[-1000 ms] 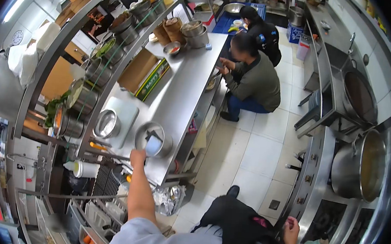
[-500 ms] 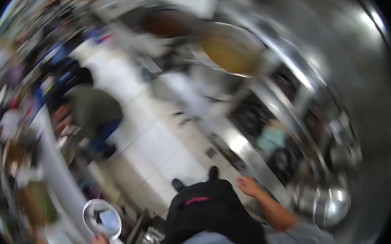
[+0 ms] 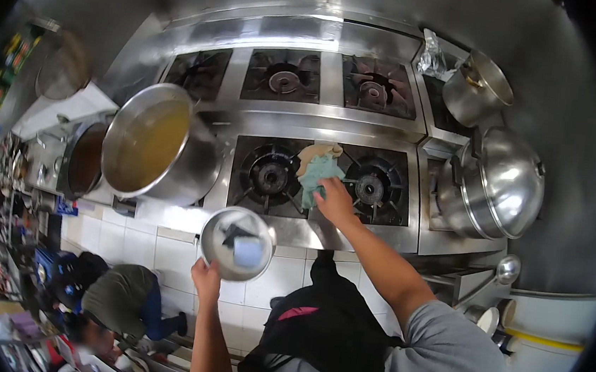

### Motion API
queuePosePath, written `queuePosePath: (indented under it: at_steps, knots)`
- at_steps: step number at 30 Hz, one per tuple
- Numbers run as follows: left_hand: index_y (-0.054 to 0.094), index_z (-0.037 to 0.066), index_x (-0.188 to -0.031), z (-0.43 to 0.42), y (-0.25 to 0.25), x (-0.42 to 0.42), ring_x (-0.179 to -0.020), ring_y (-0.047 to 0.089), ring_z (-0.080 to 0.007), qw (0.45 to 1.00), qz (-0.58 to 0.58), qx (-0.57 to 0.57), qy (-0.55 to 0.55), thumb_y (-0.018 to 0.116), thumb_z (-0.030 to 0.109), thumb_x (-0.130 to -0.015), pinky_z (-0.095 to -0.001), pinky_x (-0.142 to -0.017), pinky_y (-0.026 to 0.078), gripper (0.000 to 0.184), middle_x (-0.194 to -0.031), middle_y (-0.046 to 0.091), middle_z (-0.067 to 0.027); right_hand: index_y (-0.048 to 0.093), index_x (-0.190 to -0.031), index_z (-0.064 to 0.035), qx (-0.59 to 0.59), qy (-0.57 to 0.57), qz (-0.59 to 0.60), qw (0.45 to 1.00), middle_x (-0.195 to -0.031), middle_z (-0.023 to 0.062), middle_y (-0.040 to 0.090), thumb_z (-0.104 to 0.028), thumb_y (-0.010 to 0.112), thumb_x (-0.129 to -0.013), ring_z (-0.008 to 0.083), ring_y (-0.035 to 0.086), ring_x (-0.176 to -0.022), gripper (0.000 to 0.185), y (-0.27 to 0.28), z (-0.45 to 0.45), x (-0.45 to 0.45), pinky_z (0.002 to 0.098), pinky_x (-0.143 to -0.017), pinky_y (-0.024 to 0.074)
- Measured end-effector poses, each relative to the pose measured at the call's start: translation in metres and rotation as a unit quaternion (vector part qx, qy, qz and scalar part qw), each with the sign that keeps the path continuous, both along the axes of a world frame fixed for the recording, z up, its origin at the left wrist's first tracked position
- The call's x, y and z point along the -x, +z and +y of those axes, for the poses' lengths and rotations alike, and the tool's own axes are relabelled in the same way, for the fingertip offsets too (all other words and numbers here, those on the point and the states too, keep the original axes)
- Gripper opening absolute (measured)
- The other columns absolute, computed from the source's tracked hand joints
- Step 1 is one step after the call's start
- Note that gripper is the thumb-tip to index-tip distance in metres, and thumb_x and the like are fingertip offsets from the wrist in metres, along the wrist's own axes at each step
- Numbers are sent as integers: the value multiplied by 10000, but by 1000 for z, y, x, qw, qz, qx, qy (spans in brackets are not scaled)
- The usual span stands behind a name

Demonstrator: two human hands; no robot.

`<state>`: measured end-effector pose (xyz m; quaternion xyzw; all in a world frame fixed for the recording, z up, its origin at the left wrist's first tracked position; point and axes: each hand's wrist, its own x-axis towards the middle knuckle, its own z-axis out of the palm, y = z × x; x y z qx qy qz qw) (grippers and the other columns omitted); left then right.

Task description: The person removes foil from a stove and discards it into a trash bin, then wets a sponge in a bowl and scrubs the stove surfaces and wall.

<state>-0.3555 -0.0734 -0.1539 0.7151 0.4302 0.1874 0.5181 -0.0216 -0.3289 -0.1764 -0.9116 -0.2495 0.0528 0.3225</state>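
Note:
In my left hand is the rim of a round metal bowl, gripped at its near left edge. Inside the bowl lie a light blue piece and a dark piece, whose kinds I cannot make out. My right hand reaches over the front of the stove, its fingers closed on a pale green cloth. That cloth lies between two front burners, with a tan cloth bunched against its far edge.
Left of the burners stands a large pot of yellowish liquid, beside a dark pan. To the right are a domed metal pot and a tall pot. A bent-over person is at lower left; a ladle sits at right.
My view has turned to face the stove. My right hand has moved from beside my body onto the green cloth. My left hand has brought the bowl forward to the stove's front edge.

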Motion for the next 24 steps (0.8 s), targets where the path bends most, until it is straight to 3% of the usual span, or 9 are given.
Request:
queuePosePath:
  at_steps: [2, 6, 9, 12, 14, 17, 18, 20, 24]
  knots:
    - [593, -34, -761, 2, 8, -79, -604, 441, -82, 1000, -12, -20, -17, 641, 58, -869, -291, -533, 366, 150, -653, 527, 12, 583, -1346, -145, 55, 5, -74, 996, -1467, 210, 467, -237, 784, -800, 411, 569, -1221, 589, 17, 26, -41, 457, -987, 506]
    - [557, 15, -718, 5, 11, -205, -557, 431, -74, 994, -63, 91, -7, 643, 51, -859, -295, -485, 346, 169, -639, 506, 19, 560, -1381, -152, 187, 34, -46, 981, -1483, 250, 431, -194, 775, -783, 425, 590, -1193, 637, -18, 41, -99, 475, -992, 515]
    - [658, -1, -850, 17, 4, -267, -590, 529, -81, 999, 2, 10, -53, 613, 35, -846, -279, -508, 428, 58, -746, 634, -15, 588, -1360, -160, 184, 91, 37, 978, -1444, 232, 488, -149, 764, -746, 417, 605, -1182, 639, -50, 32, -124, 468, -967, 530]
    - [648, 5, -818, 13, -1, -318, -559, 535, -91, 996, 0, 7, -84, 612, 26, -829, -283, -476, 418, 43, -711, 620, -18, 595, -1338, -168, 169, 150, 105, 968, -1379, 173, 554, -174, 761, -725, 380, 613, -1187, 635, -38, 7, -112, 470, -928, 540]
    - [604, 11, -746, -13, 17, -351, -523, 481, -90, 997, -7, 20, -73, 616, 27, -838, -295, -482, 400, 94, -648, 570, -13, 631, -1271, -144, 7, 91, 99, 991, -1311, 161, 601, -155, 742, -729, 360, 632, -1157, 554, -31, -28, -90, 464, -913, 549]
    - [672, -6, -898, -11, -30, -383, -574, 615, -150, 993, -20, 80, -83, 603, 27, -846, -316, -520, 544, 93, -755, 658, -63, 653, -1170, -91, -211, 16, 83, 974, -1235, 158, 640, -114, 737, -716, 325, 651, -1118, 463, 10, -79, -69, 426, -913, 546]
    - [672, -6, -898, -15, -31, -392, -574, 615, -150, 993, -18, 80, -90, 603, 27, -846, -316, -520, 544, 93, -755, 658, -63, 653, -1170, -91, -211, 9, 84, 974, -1235, 158, 640, -114, 737, -716, 325, 651, -1118, 463, 0, -96, -59, 426, -913, 546]
    - [698, -39, -912, -28, -30, -407, -608, 630, -154, 989, 33, 117, -87, 588, -4, -846, -290, -509, 552, 133, -799, 693, -98, 640, -1087, -58, -255, -42, 261, 930, -1142, 132, 665, -75, 750, -681, 268, 651, -1096, 420, -15, -126, -37, 361, -938, 513]
    - [621, -17, -773, -39, -62, -420, -602, 629, -159, 982, 25, 161, -94, 618, 45, -873, -313, -527, 590, 117, -730, 640, -75, 611, -1059, -47, -359, -42, 306, 881, -1082, 87, 652, -48, 752, -652, 194, 624, -1053, 431, 28, -158, -16, 324, -936, 477]
